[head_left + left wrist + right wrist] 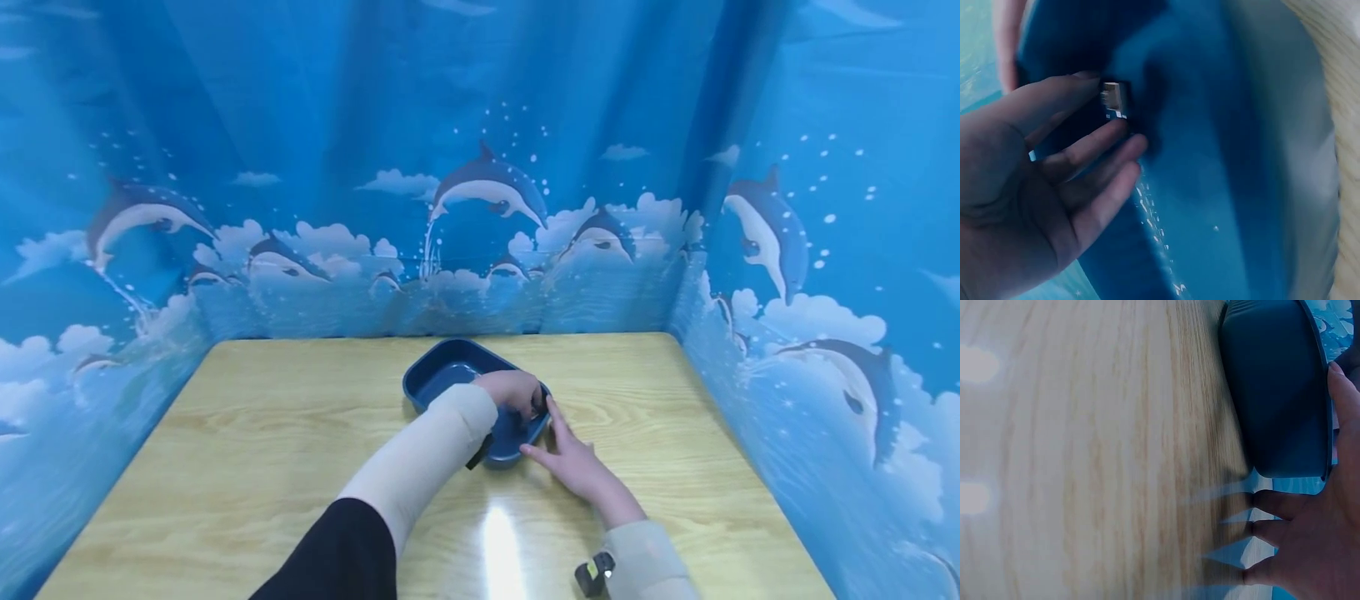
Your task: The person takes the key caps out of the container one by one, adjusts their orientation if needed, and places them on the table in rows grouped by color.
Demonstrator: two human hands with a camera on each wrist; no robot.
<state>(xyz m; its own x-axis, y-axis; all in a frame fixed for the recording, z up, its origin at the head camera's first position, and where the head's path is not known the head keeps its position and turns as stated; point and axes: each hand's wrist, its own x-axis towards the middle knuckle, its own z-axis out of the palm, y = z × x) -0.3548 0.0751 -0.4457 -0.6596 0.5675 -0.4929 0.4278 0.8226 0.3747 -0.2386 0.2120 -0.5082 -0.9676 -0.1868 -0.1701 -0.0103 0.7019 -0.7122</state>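
A dark blue rectangular tray [444, 365] with rounded corners sits askew on the table. My left hand [513, 390] reaches inside its right end. In the left wrist view the thumb and forefinger of my left hand [1054, 162] pinch a small dark piece with a metal connector-like end [1112, 97]; its exact kind cannot be told. The other fingers are loosely bent. My right hand [573, 462] touches the tray's near right corner from outside, thumb and forefinger at the rim. In the right wrist view the fingers of my right hand [1310, 531] are spread beside the tray.
The wood-grain table [285, 417] extends around the tray. A blue dolphin-print curtain [480, 225] hangs behind it and along both sides. A small black device [594, 573] is strapped at my right wrist.
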